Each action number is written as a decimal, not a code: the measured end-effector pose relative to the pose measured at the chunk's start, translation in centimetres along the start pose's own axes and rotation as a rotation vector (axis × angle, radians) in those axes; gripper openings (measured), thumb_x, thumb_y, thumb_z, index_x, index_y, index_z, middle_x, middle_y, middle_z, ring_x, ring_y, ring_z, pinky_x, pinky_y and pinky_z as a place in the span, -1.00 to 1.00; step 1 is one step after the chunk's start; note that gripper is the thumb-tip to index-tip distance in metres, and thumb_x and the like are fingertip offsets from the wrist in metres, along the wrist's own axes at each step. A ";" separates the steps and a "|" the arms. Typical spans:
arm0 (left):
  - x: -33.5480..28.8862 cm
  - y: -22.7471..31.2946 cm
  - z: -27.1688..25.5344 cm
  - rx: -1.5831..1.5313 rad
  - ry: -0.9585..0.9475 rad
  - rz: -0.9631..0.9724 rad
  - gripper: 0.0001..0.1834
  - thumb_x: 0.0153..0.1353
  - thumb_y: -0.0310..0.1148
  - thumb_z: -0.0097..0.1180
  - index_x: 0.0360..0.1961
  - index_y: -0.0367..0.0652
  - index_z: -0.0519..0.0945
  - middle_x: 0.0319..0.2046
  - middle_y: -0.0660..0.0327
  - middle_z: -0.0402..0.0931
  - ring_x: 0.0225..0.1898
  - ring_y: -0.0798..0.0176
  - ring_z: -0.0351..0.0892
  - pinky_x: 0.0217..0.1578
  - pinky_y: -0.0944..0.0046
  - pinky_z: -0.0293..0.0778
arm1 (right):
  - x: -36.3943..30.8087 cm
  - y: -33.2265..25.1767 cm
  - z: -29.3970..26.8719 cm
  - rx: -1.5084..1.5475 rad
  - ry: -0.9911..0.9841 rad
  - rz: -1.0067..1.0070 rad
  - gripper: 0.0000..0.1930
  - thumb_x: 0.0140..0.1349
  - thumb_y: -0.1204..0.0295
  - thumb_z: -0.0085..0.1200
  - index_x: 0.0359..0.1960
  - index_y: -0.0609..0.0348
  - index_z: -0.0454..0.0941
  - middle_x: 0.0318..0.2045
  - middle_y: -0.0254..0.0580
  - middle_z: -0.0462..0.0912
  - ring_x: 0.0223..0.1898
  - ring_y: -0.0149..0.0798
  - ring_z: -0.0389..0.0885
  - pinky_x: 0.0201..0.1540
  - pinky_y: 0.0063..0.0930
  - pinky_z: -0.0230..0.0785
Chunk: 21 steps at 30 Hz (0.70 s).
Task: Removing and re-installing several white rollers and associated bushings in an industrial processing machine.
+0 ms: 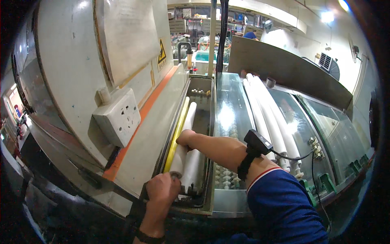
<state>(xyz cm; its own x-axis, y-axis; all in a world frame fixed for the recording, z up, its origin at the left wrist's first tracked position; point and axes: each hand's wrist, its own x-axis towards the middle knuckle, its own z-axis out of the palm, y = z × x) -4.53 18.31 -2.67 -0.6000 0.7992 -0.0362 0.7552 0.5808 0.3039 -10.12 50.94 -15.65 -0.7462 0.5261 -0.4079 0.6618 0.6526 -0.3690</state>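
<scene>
A long white roller (189,118) lies lengthwise in a narrow open tank (212,118). My right hand (186,138) reaches across from the right and is closed around the roller near its middle. At the roller's near end, my left hand (163,187) is closed on its tip, with part of the fingers hidden. A yellow rod (177,136) runs along the roller's left side, close to both hands. Below and to the right of the held roller sits a second white roller (192,167), partly covered by my right forearm.
Several white rollers (273,114) rest on clear covers (227,110) to the right. Along the left stands a pale cabinet wall with a socket box (118,118). A black device (258,142) is strapped to my right forearm, its cable trailing right. A brown panel (284,61) stands behind.
</scene>
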 end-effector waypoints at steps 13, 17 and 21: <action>0.3 -1.2 0.3 -0.035 -0.084 0.020 -0.57 0.18 -0.07 0.04 -0.31 -0.26 0.70 -0.26 -0.13 0.67 -0.17 -0.22 0.69 -0.11 -0.13 0.57 | -3.4 -2.0 -0.8 -0.045 0.036 0.146 -0.63 0.00 0.35 0.35 -0.11 0.12 0.69 -0.14 -0.10 0.73 -0.18 -0.05 0.75 -0.17 -0.16 0.65; -0.1 -0.1 -0.6 -0.059 -0.115 0.040 -0.59 0.17 -0.13 0.02 -0.27 -0.26 0.72 -0.23 -0.15 0.68 -0.13 -0.20 0.69 -0.06 -0.10 0.56 | -1.0 1.3 -0.4 -0.530 -0.033 0.015 -0.58 -0.08 0.39 0.39 -0.09 0.06 0.69 -0.12 -0.11 0.74 -0.15 -0.05 0.74 -0.12 -0.13 0.64; 0.2 -0.3 -0.7 -0.061 -0.152 0.000 -0.59 0.18 -0.15 0.00 -0.25 -0.26 0.72 -0.21 -0.16 0.67 -0.11 -0.20 0.69 -0.03 -0.09 0.55 | -1.5 0.9 -0.4 -0.209 -0.010 -0.043 -0.61 0.05 0.35 0.31 -0.06 0.21 0.65 -0.16 -0.04 0.72 -0.19 -0.08 0.74 -0.15 -0.16 0.65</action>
<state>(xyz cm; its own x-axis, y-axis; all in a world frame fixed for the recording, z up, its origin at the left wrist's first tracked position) -5.07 18.20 -2.11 -0.5495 0.8163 -0.1780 0.7352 0.5737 0.3610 -8.45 50.91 -15.00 -0.7720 0.4909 -0.4038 0.5995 0.7735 -0.2057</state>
